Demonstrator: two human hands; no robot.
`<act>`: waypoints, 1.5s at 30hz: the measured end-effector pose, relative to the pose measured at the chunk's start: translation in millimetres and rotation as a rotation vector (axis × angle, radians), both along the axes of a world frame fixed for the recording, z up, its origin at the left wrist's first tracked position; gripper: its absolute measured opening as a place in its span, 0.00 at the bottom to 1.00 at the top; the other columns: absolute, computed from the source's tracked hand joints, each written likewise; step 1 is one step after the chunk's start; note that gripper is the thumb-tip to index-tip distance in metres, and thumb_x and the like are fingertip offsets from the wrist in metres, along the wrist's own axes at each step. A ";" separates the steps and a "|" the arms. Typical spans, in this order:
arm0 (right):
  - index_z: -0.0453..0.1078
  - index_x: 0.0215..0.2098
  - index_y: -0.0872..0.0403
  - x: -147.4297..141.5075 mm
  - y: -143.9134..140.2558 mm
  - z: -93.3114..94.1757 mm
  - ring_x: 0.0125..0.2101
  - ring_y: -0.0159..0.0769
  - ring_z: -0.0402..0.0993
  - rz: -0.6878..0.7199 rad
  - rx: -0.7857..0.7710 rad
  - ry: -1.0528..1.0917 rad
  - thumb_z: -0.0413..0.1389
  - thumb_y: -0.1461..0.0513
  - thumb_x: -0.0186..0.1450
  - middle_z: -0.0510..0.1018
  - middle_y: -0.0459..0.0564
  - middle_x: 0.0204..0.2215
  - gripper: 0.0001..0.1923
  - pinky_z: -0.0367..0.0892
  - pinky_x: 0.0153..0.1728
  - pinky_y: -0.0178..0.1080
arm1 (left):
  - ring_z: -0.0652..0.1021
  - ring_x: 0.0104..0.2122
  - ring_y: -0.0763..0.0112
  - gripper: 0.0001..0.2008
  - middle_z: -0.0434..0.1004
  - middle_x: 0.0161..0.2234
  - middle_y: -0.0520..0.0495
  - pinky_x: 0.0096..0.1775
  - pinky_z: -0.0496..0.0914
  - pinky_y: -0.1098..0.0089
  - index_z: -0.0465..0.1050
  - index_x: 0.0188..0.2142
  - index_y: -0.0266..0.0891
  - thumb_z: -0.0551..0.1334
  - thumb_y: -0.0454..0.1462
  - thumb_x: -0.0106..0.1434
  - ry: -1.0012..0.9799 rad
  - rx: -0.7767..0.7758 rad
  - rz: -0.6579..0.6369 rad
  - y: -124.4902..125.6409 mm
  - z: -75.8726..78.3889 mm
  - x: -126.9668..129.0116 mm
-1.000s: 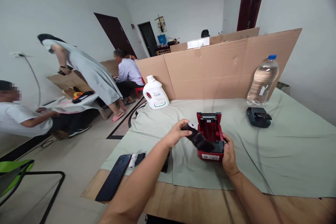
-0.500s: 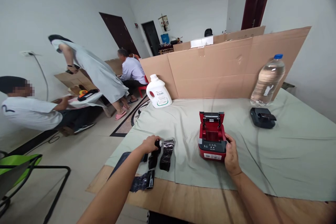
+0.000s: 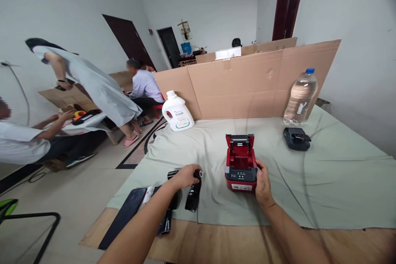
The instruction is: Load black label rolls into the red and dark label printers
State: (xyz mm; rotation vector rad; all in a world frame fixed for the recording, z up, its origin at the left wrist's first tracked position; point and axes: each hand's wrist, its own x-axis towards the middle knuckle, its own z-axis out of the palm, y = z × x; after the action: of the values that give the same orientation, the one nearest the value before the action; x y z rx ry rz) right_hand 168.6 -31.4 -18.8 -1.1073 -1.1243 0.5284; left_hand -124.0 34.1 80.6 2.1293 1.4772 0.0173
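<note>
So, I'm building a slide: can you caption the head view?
Left hand grips a black roll while right hand steadies an open red label printer on the cloth-covered table.

White walls (image 3: 216,0) and a pale tiled floor (image 3: 77,189) are seen, dark doors (image 3: 122,35) set in, cardboard sheets (image 3: 247,82) propped behind the cloth-covered table (image 3: 340,181).

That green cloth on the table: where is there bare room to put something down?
The green cloth lies bare right of the red printer, below the black device. Another bare stretch runs between the white jug and the printer. It is crowded at the left hand: black rolls and a phone.
</note>
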 end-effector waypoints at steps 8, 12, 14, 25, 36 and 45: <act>0.60 0.56 0.53 0.1 1.5 0.7 0.55 0.45 0.62 -0.015 -0.060 0.046 0.42 0.50 0.68 0.67 0.57 0.55 0.24 0.57 0.57 0.54 | 0.76 0.36 0.65 0.25 0.77 0.37 0.43 0.38 0.69 0.68 0.74 0.42 0.37 0.72 0.44 0.46 -0.740 -0.772 -0.384 -17.2 78.9 74.6; 0.60 0.55 0.53 0.8 2.6 -2.9 0.55 0.46 0.62 -0.018 -0.045 0.041 0.43 0.49 0.67 0.66 0.57 0.54 0.24 0.56 0.57 0.55 | 0.75 0.40 0.66 0.16 0.77 0.41 0.43 0.43 0.69 0.67 0.72 0.42 0.36 0.66 0.36 0.53 -0.731 -0.298 -0.293 -5.6 66.7 128.1; 0.60 0.55 0.53 1.0 2.8 -4.1 0.55 0.46 0.62 -0.020 -0.037 0.045 0.43 0.49 0.67 0.66 0.57 0.54 0.24 0.57 0.57 0.55 | 0.75 0.41 0.65 0.15 0.77 0.41 0.44 0.45 0.68 0.67 0.72 0.43 0.38 0.64 0.33 0.54 -0.552 -0.066 -0.257 1.4 57.1 148.9; 0.58 0.57 0.53 0.3 -0.3 -2.0 0.56 0.45 0.61 0.008 -0.083 0.049 0.42 0.50 0.68 0.65 0.57 0.56 0.24 0.55 0.58 0.54 | 0.77 0.44 0.53 0.16 0.80 0.40 0.41 0.49 0.66 0.60 0.75 0.40 0.41 0.67 0.35 0.49 0.128 0.163 -0.209 21.8 32.9 189.4; 0.68 0.51 0.48 2.1 -6.9 12.8 0.58 0.48 0.56 -0.101 0.065 -0.302 0.42 0.54 0.68 0.61 0.53 0.59 0.20 0.53 0.57 0.59 | 0.75 0.45 0.65 0.13 0.77 0.43 0.44 0.50 0.67 0.66 0.73 0.44 0.40 0.52 0.35 0.65 -0.396 0.535 0.001 8.6 25.0 164.8; 0.76 0.34 0.48 3.6 -14.8 30.2 0.54 0.50 0.61 -0.187 0.192 -0.493 0.51 0.59 0.63 0.65 0.51 0.55 0.11 0.57 0.54 0.58 | 0.61 0.61 0.62 0.28 0.60 0.60 0.37 0.62 0.53 0.57 0.52 0.63 0.37 0.45 0.50 0.69 -0.872 0.442 0.169 14.9 -3.4 138.0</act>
State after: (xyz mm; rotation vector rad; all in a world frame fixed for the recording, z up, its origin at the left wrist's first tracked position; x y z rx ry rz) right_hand 172.2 -46.2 11.5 -1.1901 -1.4425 -0.0079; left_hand 14.0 49.1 77.1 1.8739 1.1454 1.2603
